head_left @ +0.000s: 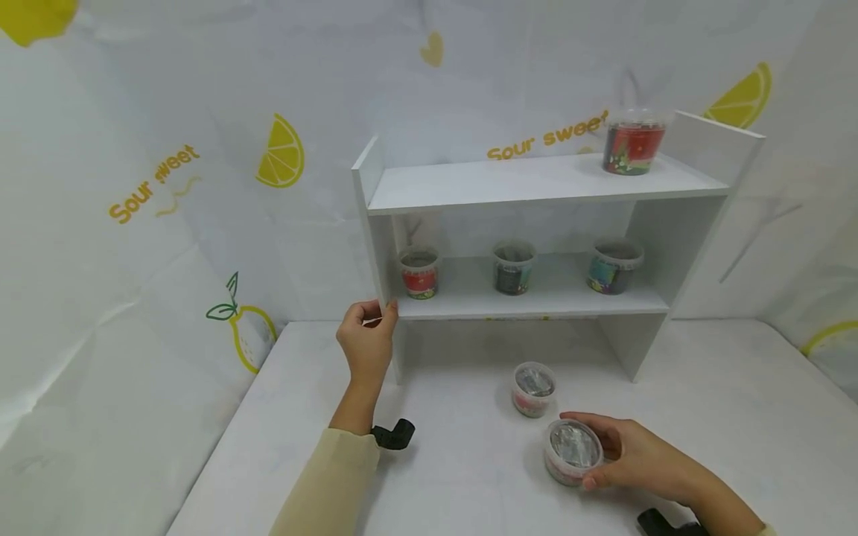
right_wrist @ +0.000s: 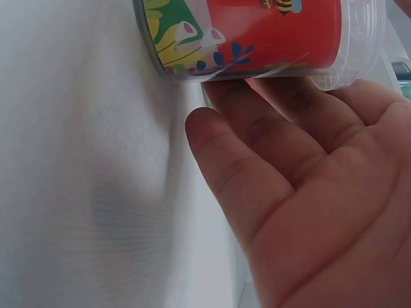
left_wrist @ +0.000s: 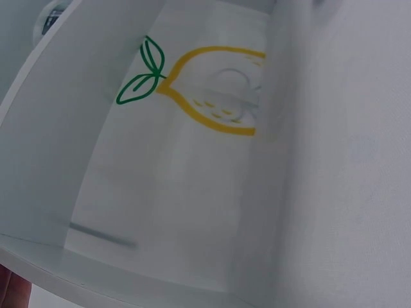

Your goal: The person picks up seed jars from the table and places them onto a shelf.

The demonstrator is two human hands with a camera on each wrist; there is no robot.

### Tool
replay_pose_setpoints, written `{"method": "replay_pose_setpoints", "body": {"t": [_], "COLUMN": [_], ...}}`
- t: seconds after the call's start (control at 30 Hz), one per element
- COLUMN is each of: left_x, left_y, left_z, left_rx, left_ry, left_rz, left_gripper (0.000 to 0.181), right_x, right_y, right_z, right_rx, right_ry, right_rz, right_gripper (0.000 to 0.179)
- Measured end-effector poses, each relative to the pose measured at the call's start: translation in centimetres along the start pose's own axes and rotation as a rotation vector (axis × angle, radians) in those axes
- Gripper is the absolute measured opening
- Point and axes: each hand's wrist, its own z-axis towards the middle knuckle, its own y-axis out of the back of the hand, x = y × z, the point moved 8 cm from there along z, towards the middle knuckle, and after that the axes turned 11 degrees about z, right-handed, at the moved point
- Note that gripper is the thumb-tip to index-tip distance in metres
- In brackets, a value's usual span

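My left hand [head_left: 367, 335] grips the left side panel of the white shelf unit [head_left: 442, 195], thumb on its front edge near the middle board. In the left wrist view only a bit of the fingers [left_wrist: 16, 292] shows at the lower left, behind the panel's edge. On the table, my right hand [head_left: 626, 454] holds a small round tub [head_left: 573, 452] with a clear lid, thumb on the near side and fingers on the far side. Seen from the right wrist, this tub [right_wrist: 276, 38] has a red label with a bee and leaves. Behind it stands a similar tub [head_left: 534, 388].
On the middle board stand a red-labelled tub [head_left: 419, 274], a dark tub [head_left: 513, 268] and a blue-green one [head_left: 613, 266]. Another red cup [head_left: 633, 145] with a domed lid sits at the right of the top board. A lemon-printed white sheet [head_left: 201, 97] hangs behind.
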Motion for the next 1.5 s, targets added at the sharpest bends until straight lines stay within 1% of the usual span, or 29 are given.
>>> {"method": "replay_pose_setpoints", "body": {"t": [0.17, 0.33, 0.53, 0.77, 1.2, 1.5], "left_x": [-0.45, -0.21, -0.45, -0.57, -0.41, -0.48], "left_y": [-0.13, -0.37, -0.21, -0.01, 0.15, 0.14], "left_z": [-0.26, -0.22, -0.32, -0.27, -0.08, -0.04], "left_rx": [0.008, 0.014, 0.009, 0.001, -0.003, -0.005], "left_ry": [-0.020, -0.017, -0.030, -0.026, -0.016, -0.012], "left_rz": [-0.019, -0.025, -0.024, -0.020, -0.018, -0.021], "left_gripper": [0.015, 0.015, 0.015, 0.016, 0.017, 0.016], "right_x": [-0.41, -0.53, -0.70, -0.49, -0.52, -0.74], "right_y": [-0.07, -0.12, -0.09, -0.07, 0.07, 0.12], "right_z": [-0.35, -0.40, -0.37, -0.15, 0.43, 0.45], "right_rx": [0.004, 0.012, 0.013, 0.016, 0.013, 0.008], "right_ry": [-0.005, 0.010, 0.014, 0.031, 0.020, 0.003], "right_rz": [0.025, 0.056, 0.052, 0.042, 0.051, 0.054], "right_gripper": [0.081, 0.082, 0.082, 0.081, 0.076, 0.075]}}
